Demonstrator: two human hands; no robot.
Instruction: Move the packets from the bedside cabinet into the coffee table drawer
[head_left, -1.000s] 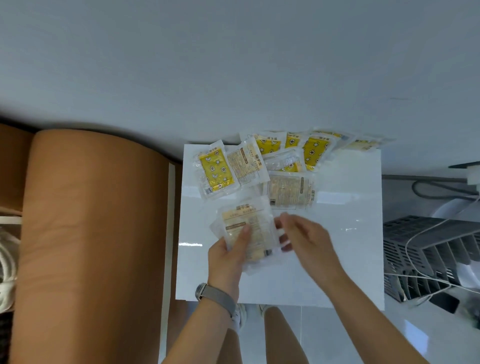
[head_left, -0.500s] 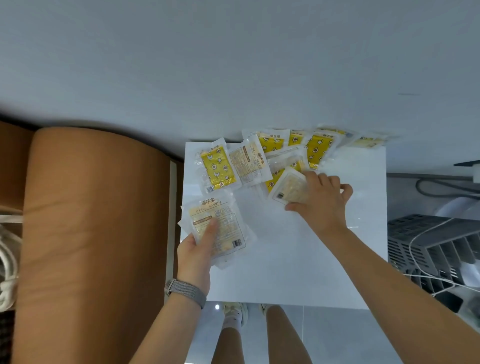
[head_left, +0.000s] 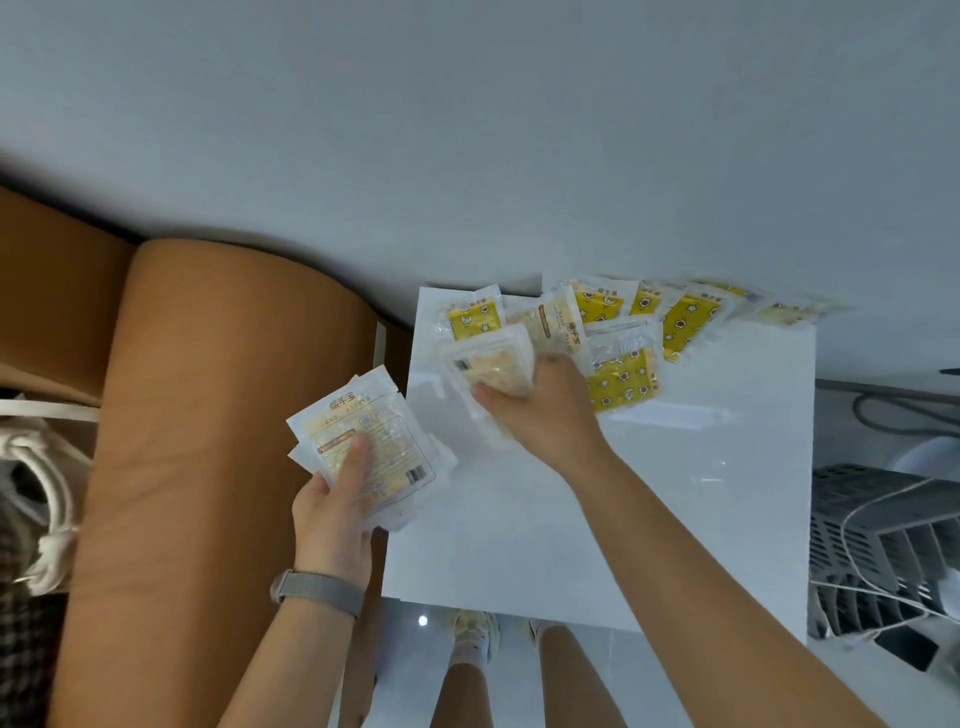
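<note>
Packets (head_left: 675, 322) lie fanned along the cabinet (head_left: 727, 467) top's far edge, yellow ones among them. The right hand (head_left: 545, 410) grips one pale packet (head_left: 493, 364) just above the far left corner (its wrapper looks crumpled). The left hand (head_left: 332, 509) clasps a stack (head_left: 374, 441) past the left edge, thumb on top.

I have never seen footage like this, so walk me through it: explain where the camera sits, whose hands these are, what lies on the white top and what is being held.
The one picture comes from a camera worn on a person's head, looking forward and down, so the two bare arms are their own. No machine is involved. The glossy white cabinet top carries a spread of clear plastic packets with yellow star-print inserts along its far edge. The left hand, with a grey wristband, holds a small stack of pale printed packets over the cabinet's left edge. The right hand grips another pale packet just above the spread. A brown padded headboard stands to the left.
</note>
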